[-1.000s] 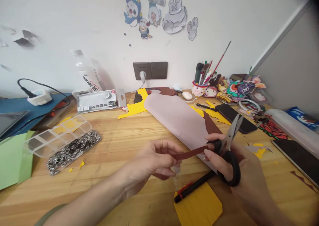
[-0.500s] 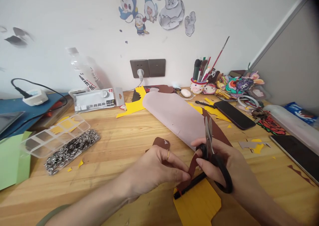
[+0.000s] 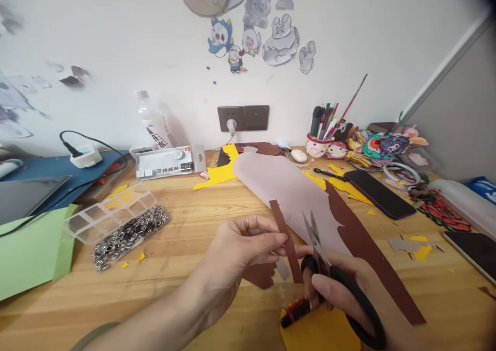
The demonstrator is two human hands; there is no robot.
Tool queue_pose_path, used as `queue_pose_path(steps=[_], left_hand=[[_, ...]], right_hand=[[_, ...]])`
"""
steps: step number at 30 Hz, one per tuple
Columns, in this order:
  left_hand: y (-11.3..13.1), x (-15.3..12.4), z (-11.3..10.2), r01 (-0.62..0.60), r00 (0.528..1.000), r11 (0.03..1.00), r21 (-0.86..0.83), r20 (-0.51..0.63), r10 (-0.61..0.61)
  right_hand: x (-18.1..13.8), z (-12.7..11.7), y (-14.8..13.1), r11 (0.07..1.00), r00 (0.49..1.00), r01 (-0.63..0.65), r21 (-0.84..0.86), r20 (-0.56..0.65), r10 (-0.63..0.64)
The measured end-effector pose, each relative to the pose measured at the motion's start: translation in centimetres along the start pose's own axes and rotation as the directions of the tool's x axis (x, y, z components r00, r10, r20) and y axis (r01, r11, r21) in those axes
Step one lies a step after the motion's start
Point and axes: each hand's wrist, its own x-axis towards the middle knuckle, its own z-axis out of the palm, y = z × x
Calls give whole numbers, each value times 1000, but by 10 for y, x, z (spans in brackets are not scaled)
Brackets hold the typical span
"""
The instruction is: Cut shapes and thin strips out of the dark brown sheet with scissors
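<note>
Head view: thin brown paper strip (image 3: pixel 285 240)

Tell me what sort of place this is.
Likely a home craft desk: a wooden table strewn with cut coloured paper, a pen cup holding brushes, cartoon cutouts on the wall, and scissors in the right hand.
</note>
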Motion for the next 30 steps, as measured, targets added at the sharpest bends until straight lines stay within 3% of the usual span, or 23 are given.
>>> queue_pose_path(steps=[7, 12, 30], left_hand=[[2, 0, 2, -13, 999, 995, -95, -38, 9], [-1, -1, 0, -57, 997, 996, -66, -53, 54], [-4, -4, 0, 51, 999, 999, -10, -11, -51]], right_hand=[[-5, 5, -4, 995, 988, 101, -15, 123, -98], [-6, 4, 0, 996, 989, 47, -75, 145, -36], [-6, 6, -4, 985, 991, -33, -171, 125, 54]])
